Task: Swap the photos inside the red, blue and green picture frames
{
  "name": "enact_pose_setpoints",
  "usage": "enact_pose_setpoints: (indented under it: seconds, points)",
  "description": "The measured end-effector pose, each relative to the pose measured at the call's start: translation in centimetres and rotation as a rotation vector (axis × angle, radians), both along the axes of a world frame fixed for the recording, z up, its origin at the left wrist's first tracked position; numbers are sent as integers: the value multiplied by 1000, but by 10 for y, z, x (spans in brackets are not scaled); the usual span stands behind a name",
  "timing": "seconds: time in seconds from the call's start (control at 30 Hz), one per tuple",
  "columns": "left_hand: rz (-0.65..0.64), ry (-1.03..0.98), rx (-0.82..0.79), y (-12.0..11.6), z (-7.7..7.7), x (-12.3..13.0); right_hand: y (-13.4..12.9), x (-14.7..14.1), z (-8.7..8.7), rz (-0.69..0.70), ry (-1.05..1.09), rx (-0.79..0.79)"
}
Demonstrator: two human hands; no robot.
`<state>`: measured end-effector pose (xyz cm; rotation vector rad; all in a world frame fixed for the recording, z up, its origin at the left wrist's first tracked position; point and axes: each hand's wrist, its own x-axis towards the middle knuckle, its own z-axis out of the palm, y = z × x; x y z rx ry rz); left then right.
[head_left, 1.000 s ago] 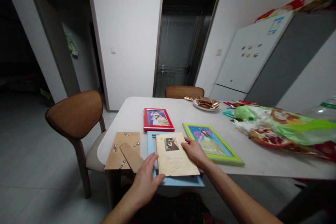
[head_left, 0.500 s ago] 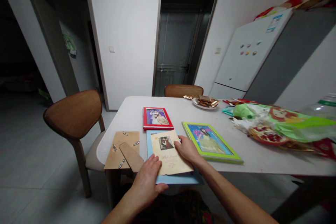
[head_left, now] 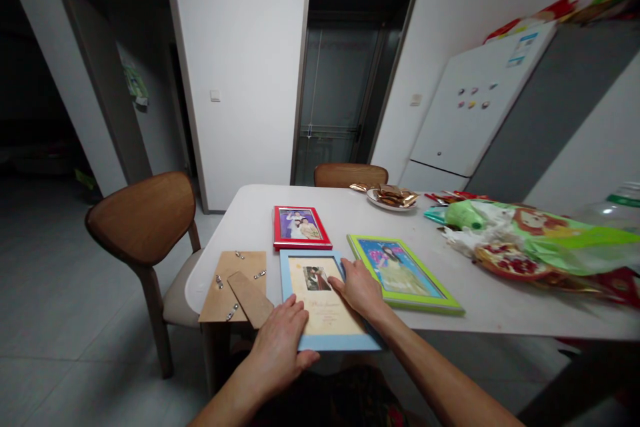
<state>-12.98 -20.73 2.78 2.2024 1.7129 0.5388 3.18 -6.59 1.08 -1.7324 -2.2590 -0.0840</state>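
Note:
A cream paper sheet [head_left: 327, 315] with a small mounted photo lies flat inside a light blue picture frame [head_left: 335, 343]. My left hand [head_left: 279, 347] rests at the lower left corner of the frame, touching its edge and the sheet. My right hand [head_left: 355, 289] lies on the sheet's right side, with its fingers reaching toward the photo. Neither hand visibly grips anything. To the left sits a brown fibreboard frame backing [head_left: 233, 287] with metal clips and a strut. A red picture frame [head_left: 301, 227] and a lime green picture frame [head_left: 400, 273] lie just beyond.
The white table [head_left: 240, 213] has a plate of foil-wrapped snacks [head_left: 391, 197] at the back and a bulky green plastic bag [head_left: 545, 240] on the right. A wooden chair [head_left: 143, 217] stands left of the table, and a white fridge [head_left: 475, 103] stands beyond.
The paper sheet has gone from tilted and overhanging the blue frame to lying flat within it. My right hand has shifted left with it.

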Motion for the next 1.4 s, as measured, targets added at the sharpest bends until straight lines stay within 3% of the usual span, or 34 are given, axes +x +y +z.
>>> enact_pose_setpoints:
  seconds: [0.1,0.2,0.27,0.43,0.6,0.77,0.97,1.17,1.4]
  points:
    - [-14,-7,3,-2,-2,-2,-3,-3,1,20,19,33]
    - [6,-18,31,-8,-7,-18,-17,-18,9,160,109,76]
    - [89,-3,80,-14,-13,-40,-32,-36,16,316,167,39]
    - [455,111,175,-16,-38,-112,-73,-91,24,598,163,-59]
    - [494,131,180,-9,-49,-142,-89,-125,14,630,104,-81]
    - [473,50,210,-12,-23,-121,-84,-111,24,628,357,-123]
    - [312,-37,241,-7,6,-55,-78,-34,44,607,511,-102]
    - [151,-53,125,8,11,4,-74,36,34,442,476,-109]
    - [123,25,41,13,1,15,-67,47,14,430,374,-111]
